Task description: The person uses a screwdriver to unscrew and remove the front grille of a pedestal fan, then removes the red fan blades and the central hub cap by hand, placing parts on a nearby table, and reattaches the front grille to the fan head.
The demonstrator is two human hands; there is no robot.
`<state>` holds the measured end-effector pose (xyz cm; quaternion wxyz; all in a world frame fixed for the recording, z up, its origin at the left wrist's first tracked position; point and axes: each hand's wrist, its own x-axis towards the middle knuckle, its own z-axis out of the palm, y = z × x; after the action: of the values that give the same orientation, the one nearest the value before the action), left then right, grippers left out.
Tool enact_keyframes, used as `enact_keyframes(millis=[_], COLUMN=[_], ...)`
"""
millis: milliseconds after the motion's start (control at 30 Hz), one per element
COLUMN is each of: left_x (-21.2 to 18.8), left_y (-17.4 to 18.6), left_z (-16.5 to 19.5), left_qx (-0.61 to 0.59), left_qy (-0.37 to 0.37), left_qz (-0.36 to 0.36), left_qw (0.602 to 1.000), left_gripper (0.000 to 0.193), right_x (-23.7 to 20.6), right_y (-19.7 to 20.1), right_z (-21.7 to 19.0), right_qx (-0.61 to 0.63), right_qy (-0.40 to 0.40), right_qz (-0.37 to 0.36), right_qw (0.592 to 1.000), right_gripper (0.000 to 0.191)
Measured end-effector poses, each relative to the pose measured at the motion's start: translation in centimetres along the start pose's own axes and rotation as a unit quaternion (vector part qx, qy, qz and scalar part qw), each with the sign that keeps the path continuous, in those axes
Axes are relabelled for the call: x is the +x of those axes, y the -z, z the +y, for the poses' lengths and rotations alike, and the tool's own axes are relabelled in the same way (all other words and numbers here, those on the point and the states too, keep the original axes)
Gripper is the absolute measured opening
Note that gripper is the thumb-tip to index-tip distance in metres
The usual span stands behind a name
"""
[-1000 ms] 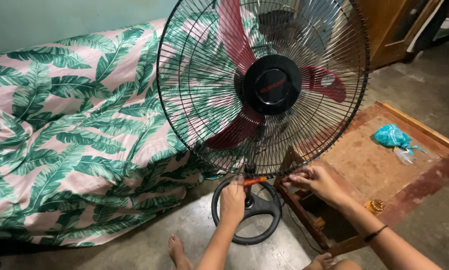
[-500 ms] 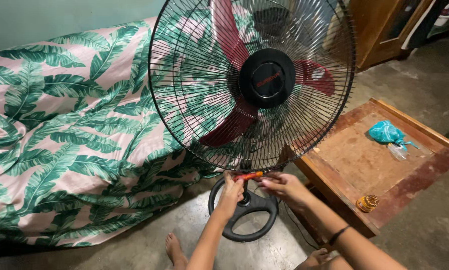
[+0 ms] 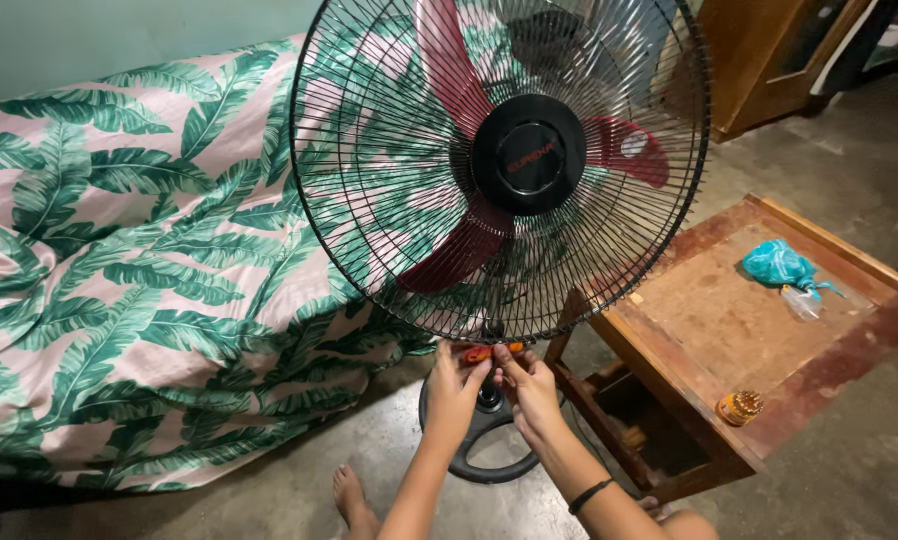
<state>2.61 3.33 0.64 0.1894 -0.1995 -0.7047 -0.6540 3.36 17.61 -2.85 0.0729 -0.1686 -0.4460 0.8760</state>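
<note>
Both hands' fingers [image 3: 489, 362] pinch orange tool [image 3: 491, 352] under fan guard [image 3: 389, 200]; table [image 3: 669, 350] just beside.

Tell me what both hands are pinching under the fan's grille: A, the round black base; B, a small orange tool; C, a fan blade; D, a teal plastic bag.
B: the left hand and right hand meet on a small orange tool just below the wire grille.

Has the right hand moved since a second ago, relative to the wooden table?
Yes. The right hand has left the corner of the wooden table and shifted left to the small orange tool under the fan guard, meeting the left hand.
</note>
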Motion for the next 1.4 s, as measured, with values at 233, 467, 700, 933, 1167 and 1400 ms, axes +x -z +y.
enact_keyframes(millis=[233,467,700,933,1167,1400], left_x=[0.1,0.4,0.1,0.1,0.8,-0.4], left_y=[-0.1,-0.7,-0.5,-0.5,-0.7,-0.8], left_z=[0.6,-0.1,0.8,2.7,3.5,2.1], left_qx=[0.019,0.111,0.092,0.061,0.103,-0.005], left_qy=[0.157,0.154,-0.043,0.061,0.181,0.054], left_qz=[-0.016,-0.021,-0.019,0.009,-0.052,0.009], left_qw=[0.987,0.982,0.995,0.996,0.977,0.998], left_gripper=[0.024,0.033,0.026,0.024,0.032,0.039], right_x=[0.1,0.1,0.8,1.3,1.2,0.8], right_y=[0.7,1.3,1.7,1.9,2.3,1.2], right_z=[-0.5,-1.5,-0.5,0.0,-1.6,-0.7], right_qx=[0.005,-0.015,-0.010,0.005,-0.002,0.010], right_qy=[0.011,-0.019,0.008,0.030,-0.006,0.013], right_qz=[-0.045,-0.101,-0.080,-0.123,-0.093,-0.017], right_qw=[0.999,0.995,0.997,0.992,0.996,1.000], right_gripper=[0.020,0.020,0.020,0.023,0.024,0.022])
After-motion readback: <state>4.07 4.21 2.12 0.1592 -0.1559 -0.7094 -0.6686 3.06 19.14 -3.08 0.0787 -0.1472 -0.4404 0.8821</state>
